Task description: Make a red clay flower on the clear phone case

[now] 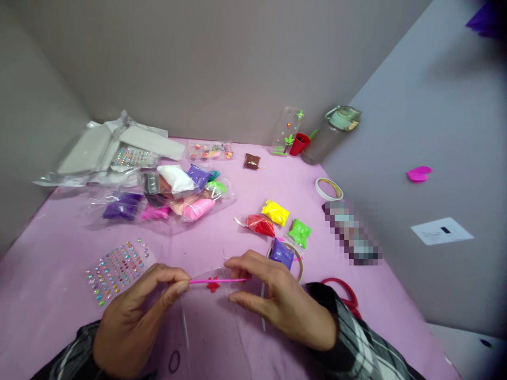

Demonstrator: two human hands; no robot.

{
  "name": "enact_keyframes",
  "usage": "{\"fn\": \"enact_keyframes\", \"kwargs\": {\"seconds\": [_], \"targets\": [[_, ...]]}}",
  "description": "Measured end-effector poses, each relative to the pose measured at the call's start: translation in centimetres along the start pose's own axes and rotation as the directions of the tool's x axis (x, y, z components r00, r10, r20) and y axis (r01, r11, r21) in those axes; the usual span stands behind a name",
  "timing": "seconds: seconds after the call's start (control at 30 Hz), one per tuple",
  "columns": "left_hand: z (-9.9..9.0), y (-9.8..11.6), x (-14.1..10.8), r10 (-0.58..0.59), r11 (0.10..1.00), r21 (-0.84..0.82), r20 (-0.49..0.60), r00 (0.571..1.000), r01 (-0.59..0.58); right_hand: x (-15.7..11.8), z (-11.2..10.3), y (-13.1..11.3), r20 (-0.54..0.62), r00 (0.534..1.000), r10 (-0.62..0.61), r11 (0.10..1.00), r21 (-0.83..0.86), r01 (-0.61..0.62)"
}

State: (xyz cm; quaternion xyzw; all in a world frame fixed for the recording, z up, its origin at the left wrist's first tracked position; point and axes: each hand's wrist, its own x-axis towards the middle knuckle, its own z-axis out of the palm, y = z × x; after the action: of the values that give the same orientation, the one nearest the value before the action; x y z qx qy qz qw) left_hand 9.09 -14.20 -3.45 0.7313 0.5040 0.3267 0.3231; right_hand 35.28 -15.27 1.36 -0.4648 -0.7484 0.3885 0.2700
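Observation:
A thin pink stick (pixel 202 281) runs level between my two hands. Its left end is pinched between the thumb and forefinger of my left hand (pixel 148 311). My right hand (pixel 277 301) is at the other end, fingers curled behind the stick and thumb apart below, its fingertips close to a small dark red bit. Beneath the stick a red star-like clay piece (pixel 213 285) sits on a clear phone case (pixel 214 332), which lies flat on the pink table (pixel 158 253). Whether my right fingers grip the stick is unclear.
Left are a gem sticker sheet (pixel 119 269) and bagged clay packs (pixel 178 195). Yellow (pixel 275 212), red (pixel 259 225), green (pixel 300 233) and purple packs (pixel 282 254) lie ahead; right are red scissors (pixel 344 293), tape (pixel 329 189) and a blurred phone (pixel 350 232). A bottle (pixel 330 134) stands behind.

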Motion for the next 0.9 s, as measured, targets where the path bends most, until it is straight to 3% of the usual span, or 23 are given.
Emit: {"fn": "enact_keyframes", "kwargs": {"seconds": [0.2, 0.3, 0.37, 0.47, 0.53, 0.63, 0.73, 0.9], "targets": [[-0.3, -0.3, 0.1, -0.05, 0.998, 0.019, -0.096, 0.994, 0.052, -0.2, -0.2, 1.1, -0.057, 0.998, -0.001, 1.0, 0.001, 0.001], [-0.3, 0.2, 0.1, -0.096, 0.994, 0.032, -0.119, 0.988, 0.101, -0.2, -0.1, 1.3, -0.037, 0.996, -0.087, 0.988, -0.131, 0.082], [-0.3, 0.7, 0.2, -0.02, 0.999, 0.024, -0.091, 0.996, 0.022, -0.2, 0.4, 1.1, -0.043, 0.987, -0.152, 0.952, -0.274, 0.134], [-0.1, 1.8, 0.0, 0.198, 0.98, -0.026, -0.014, 0.98, -0.199, -0.2, 1.3, 0.5, -0.052, 0.961, -0.271, 0.874, -0.431, 0.223], [0.3, 2.4, -0.1, 0.231, 0.971, -0.052, -0.019, 0.973, -0.232, -0.2, 1.7, 0.2, -0.026, 0.945, -0.326, 0.844, -0.459, 0.278], [1.0, 2.5, -0.4, 0.165, 0.986, -0.004, -0.061, 0.984, -0.165, -0.1, 1.7, 0.0, -0.088, 0.95, -0.301, 0.9, -0.357, 0.252], [1.9, 1.6, -0.4, 0.115, 0.99, 0.092, -0.04, 0.993, -0.111, 0.0, 1.4, 0.2, -0.224, 0.958, -0.178, 0.982, -0.109, 0.157], [2.9, 0.0, -0.3, 0.193, 0.967, 0.15, 0.104, 0.976, -0.207, 0.0, 1.8, 0.8, -0.197, 0.977, -0.084, 0.992, 0.075, 0.1]]}}
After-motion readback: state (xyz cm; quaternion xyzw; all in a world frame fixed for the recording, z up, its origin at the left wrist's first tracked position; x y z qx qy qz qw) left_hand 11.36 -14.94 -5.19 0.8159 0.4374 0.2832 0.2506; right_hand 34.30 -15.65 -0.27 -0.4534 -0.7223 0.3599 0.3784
